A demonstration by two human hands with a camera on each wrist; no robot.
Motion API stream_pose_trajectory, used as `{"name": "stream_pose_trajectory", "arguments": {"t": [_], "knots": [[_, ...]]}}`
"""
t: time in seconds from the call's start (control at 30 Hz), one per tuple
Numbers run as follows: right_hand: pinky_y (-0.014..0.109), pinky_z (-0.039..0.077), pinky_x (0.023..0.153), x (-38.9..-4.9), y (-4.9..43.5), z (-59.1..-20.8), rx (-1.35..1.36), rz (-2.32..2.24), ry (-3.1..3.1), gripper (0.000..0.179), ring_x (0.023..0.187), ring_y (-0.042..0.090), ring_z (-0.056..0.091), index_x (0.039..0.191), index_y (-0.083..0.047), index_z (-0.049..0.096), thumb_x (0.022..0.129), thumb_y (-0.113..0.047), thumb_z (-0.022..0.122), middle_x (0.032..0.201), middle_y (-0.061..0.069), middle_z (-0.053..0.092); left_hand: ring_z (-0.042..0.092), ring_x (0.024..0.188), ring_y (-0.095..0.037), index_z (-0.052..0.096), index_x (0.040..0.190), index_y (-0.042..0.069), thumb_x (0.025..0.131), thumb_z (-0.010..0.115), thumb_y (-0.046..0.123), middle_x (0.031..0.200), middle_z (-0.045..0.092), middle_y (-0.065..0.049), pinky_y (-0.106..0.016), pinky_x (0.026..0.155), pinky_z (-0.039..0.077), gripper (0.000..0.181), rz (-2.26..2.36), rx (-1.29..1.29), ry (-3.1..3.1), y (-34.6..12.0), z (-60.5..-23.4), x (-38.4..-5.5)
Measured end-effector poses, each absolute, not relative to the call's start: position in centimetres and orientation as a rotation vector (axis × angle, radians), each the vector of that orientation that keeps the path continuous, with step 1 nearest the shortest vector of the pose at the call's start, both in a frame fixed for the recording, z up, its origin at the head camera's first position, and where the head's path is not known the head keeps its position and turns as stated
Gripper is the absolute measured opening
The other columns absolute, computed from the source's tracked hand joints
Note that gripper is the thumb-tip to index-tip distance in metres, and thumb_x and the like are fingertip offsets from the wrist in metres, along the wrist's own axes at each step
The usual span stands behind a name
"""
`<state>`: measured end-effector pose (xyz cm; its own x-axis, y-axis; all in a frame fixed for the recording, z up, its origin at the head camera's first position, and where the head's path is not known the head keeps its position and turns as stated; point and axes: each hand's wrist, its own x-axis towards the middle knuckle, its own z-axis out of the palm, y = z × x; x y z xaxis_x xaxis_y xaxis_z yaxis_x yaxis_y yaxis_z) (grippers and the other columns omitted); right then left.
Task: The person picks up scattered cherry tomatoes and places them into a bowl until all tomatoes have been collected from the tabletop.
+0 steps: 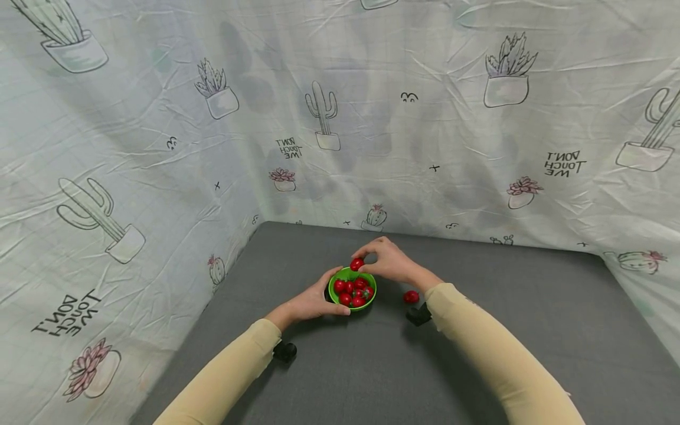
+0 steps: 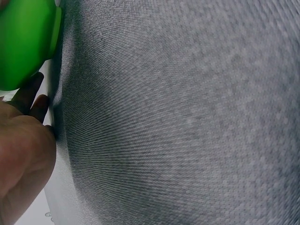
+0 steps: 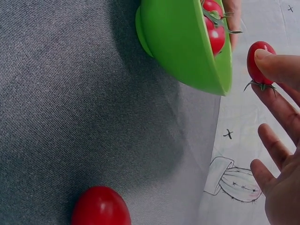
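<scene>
Several cherry tomatoes (image 1: 358,301) lie in a small green bowl (image 1: 332,295); one shows its green stem in the right wrist view. My left hand (image 1: 312,300) holds the bowl from its left side, fingers behind and thumb along the near rim. Between thumb and fingers, my right hand (image 1: 390,262) pinches a single red cherry tomato (image 3: 258,61) just above the bowl's far rim. In the right wrist view its green stem end points downward, and the other fingers are spread. Another cherry tomato (image 1: 411,297) lies on the table, right of the bowl, near the right wrist.
The table (image 1: 340,366) has a dark grey cloth surface. A pale curtain (image 1: 372,136) printed with potted cacti hangs behind it and along the left side. A black device (image 1: 418,315) sits under the right wrist and another (image 1: 285,352) by the left wrist.
</scene>
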<state>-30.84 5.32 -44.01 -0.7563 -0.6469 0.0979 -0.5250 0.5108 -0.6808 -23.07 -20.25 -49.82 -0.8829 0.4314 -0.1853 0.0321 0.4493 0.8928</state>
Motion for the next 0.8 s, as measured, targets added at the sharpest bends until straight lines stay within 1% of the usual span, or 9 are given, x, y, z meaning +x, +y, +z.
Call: {"name": "stream_pose_trajectory", "arguments": {"t": [0.1,0.33,0.53,0.8], "knots": [[0.055,0.039,0.103,-30.89,5.07,-44.23,-1.012,-1.048,2.585,0.033,0.13,0.028,0.04,0.125,-0.016,0.075,0.094,-0.025,0.078,0.119,-0.008,0.07,0.034,0.146,-0.027,0.015,0.164,0.028,0.087,0.083,0.042,0.163,0.026,-0.006,-0.055,0.114,0.031,0.105,1.412,0.394,2.312,-20.26,-49.68,-23.01],[0.053,0.04,0.102,-30.93,4.54,-44.76,-1.007,-0.997,2.598,0.03,0.128,0.025,0.042,0.122,-0.023,0.076,0.092,-0.029,0.08,0.117,-0.012,0.069,0.037,0.143,-0.026,0.014,0.164,0.027,0.088,0.083,0.04,0.162,0.027,-0.006,-0.052,0.113,0.034,0.104,1.424,0.405,2.287,-20.28,-49.59,-22.92],[0.055,0.037,0.106,-30.69,4.37,-44.86,-1.016,-0.981,2.577,0.031,0.131,0.026,0.041,0.124,-0.021,0.075,0.093,-0.027,0.079,0.118,-0.009,0.069,0.037,0.144,-0.024,0.014,0.164,0.029,0.088,0.083,0.038,0.162,0.026,-0.004,-0.051,0.113,0.035,0.103,1.432,0.416,2.282,-20.17,-49.68,-22.9],[0.053,0.041,0.102,-30.43,4.71,-44.64,-1.007,-1.0,2.589,0.032,0.131,0.025,0.041,0.125,-0.018,0.075,0.094,-0.026,0.078,0.119,-0.009,0.068,0.036,0.144,-0.024,0.016,0.163,0.03,0.088,0.083,0.037,0.162,0.028,-0.003,-0.052,0.113,0.034,0.101,1.438,0.418,2.288,-20.12,-49.64,-22.92]]}}
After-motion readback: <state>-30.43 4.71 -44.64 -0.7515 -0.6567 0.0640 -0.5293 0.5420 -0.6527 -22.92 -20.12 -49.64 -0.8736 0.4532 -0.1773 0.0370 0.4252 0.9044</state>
